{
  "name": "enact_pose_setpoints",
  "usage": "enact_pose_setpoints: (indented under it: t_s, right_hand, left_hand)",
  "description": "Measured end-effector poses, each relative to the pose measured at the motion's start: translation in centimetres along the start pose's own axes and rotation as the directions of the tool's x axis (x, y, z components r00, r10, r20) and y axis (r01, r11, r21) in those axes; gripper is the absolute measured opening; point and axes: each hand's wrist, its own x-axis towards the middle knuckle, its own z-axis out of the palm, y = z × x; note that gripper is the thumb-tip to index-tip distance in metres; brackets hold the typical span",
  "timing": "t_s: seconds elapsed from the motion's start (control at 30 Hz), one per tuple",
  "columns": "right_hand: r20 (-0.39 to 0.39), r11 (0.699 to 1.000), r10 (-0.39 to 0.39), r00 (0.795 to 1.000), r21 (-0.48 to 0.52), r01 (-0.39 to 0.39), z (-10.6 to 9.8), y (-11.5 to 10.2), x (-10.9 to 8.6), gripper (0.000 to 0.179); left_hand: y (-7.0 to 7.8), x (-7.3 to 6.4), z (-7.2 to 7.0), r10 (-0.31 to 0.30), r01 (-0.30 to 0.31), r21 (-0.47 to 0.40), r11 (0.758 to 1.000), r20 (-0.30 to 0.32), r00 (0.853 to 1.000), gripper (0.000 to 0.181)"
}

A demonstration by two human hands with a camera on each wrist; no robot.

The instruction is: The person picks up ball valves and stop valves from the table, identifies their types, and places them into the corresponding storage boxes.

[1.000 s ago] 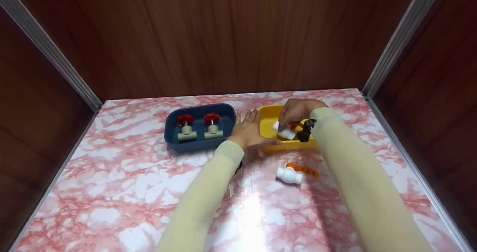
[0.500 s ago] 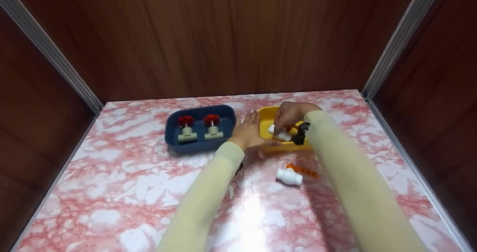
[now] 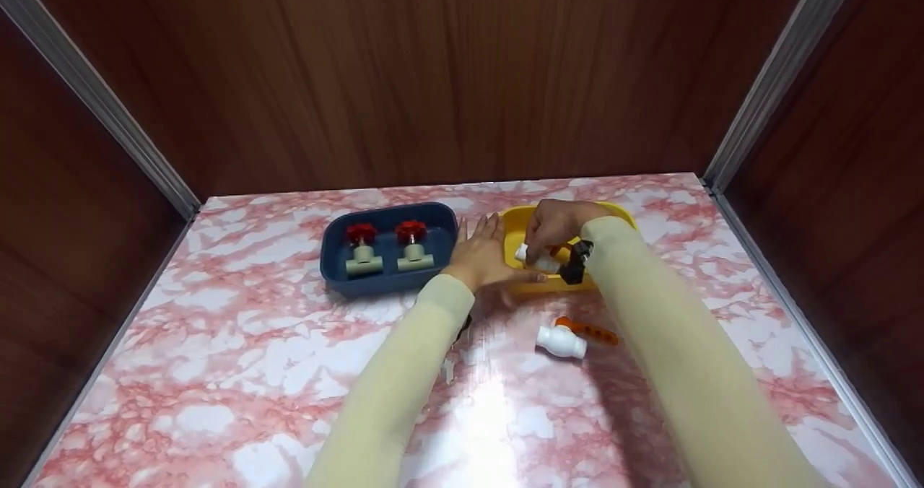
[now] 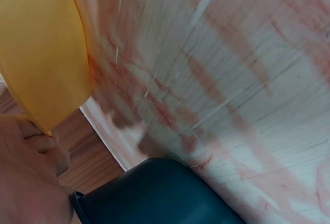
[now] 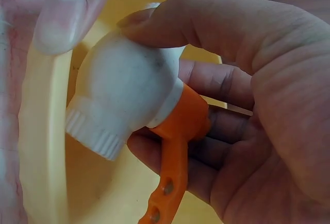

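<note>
My right hand is down in the yellow tray, holding a white ball valve with an orange lever handle. In the right wrist view the thumb lies over the valve's round body, and the fingers curl behind it. My left hand spreads between the two trays, fingers straight, its thumb along the yellow tray's front rim. On the table in front of that tray lies another white ball valve, its orange lever pointing right.
Left of the yellow tray stands a dark blue tray with two beige valves topped by red handwheels. Dark wood panels close in the marbled tabletop at the back and sides.
My right hand has moved slightly left and lower inside the yellow tray with the ball valve. The left hand and the valve on the table stay put.
</note>
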Motion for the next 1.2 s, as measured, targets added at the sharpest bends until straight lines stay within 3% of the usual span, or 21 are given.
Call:
enact_pose_setpoints:
  t_s: [0.77, 1.2]
  right_hand:
    - [-0.041, 0.999, -0.014, 0.999, -0.050, 0.011, 1.2, 0.0, 1.4, 0.017]
    - [-0.082, 1.000, -0.011, 0.997, -0.002, 0.011, 1.6, 0.2, 0.7, 0.017]
  left_hand:
    - [-0.2, -0.1, -0.3, 0.011, -0.011, -0.023, 1.000, -0.016, 1.000, 0.136]
    - [0.0, 0.0, -0.1, -0.002, 0.002, -0.001, 1.000, -0.006, 1.000, 0.132]
